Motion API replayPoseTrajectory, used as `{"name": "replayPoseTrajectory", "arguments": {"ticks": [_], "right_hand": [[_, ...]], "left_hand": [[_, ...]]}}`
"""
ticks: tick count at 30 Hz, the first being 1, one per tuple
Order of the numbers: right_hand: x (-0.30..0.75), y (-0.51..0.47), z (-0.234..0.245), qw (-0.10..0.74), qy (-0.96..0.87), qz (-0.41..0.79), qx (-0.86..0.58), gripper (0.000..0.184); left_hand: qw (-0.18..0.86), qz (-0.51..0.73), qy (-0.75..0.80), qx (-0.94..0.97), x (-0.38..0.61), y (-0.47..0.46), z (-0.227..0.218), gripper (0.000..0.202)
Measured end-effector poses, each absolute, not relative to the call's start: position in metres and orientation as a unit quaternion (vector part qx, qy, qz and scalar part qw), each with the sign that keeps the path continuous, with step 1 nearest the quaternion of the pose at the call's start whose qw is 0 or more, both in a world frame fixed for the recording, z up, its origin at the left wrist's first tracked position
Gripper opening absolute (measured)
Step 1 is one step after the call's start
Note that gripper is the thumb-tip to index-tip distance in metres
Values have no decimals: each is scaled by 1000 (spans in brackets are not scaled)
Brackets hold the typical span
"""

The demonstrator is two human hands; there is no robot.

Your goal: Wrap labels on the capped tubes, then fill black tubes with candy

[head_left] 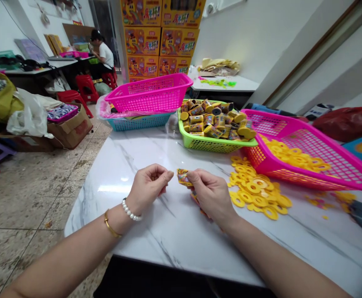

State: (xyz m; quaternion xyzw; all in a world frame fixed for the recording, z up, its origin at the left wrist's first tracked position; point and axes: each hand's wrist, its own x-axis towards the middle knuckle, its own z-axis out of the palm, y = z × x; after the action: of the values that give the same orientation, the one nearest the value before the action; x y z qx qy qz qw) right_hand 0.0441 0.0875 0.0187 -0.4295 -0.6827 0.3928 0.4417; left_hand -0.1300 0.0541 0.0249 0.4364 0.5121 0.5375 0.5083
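Over the marble-patterned table, my right hand pinches a small printed label, colourful on yellow, between thumb and fingers. More printed labels lie partly hidden under that hand. Just left of the label, my left hand is closed in a pinch, thumb against forefinger, apart from the label. Whatever it may hold is too small to make out. To the right of my right hand, flat yellow rings lie in a loose pile. Beyond both hands, a green basket holds many small yellow cylinders with printed wraps.
A pink basket with more yellow rings stands at the right. At the back left, another pink basket rests on a blue basket. Stacked cartons rise behind. Far left, a person sits at another table.
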Motion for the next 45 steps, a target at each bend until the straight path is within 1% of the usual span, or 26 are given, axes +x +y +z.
{"name": "replayPoseTrajectory", "arguments": {"ticks": [4, 8, 11, 15, 18, 22, 27, 31, 35, 38, 41, 43, 45], "right_hand": [[43, 86, 16, 457, -698, 380, -399, 43], [43, 87, 10, 441, -727, 376, -369, 38], [43, 90, 6, 450, -722, 366, -378, 31], [43, 90, 5, 469, -676, 410, -393, 22], [42, 89, 5, 476, -652, 435, -398, 21], [41, 88, 5, 480, -665, 393, -417, 22], [39, 85, 6, 488, -683, 363, -404, 22], [38, 83, 5, 476, -716, 327, -392, 19], [42, 86, 10, 446, -762, 316, -348, 24], [57, 100, 18, 469, -784, 220, -342, 23], [81, 130, 31, 519, -751, 96, -398, 21], [95, 155, 40, 522, -724, 41, -449, 20], [103, 174, 50, 504, -718, -1, -481, 21]], "left_hand": [[517, 529, 511, 438, -130, 52, 28, 41], [532, 520, 507, 435, -129, 53, 29, 38], [530, 534, 501, 427, -128, 53, 31, 36], [537, 527, 515, 410, -127, 52, 34, 34], [546, 524, 516, 403, -127, 51, 35, 35], [550, 537, 511, 384, -125, 49, 34, 43], [567, 509, 524, 381, -122, 47, 34, 47], [563, 468, 542, 412, -125, 47, 30, 47], [587, 433, 554, 401, -130, 50, 27, 46], [631, 429, 539, 356, -135, 54, 25, 47], [664, 433, 516, 326, -139, 59, 23, 50], [668, 450, 502, 315, -142, 62, 21, 51], [670, 460, 491, 313, -144, 65, 21, 50]]}}
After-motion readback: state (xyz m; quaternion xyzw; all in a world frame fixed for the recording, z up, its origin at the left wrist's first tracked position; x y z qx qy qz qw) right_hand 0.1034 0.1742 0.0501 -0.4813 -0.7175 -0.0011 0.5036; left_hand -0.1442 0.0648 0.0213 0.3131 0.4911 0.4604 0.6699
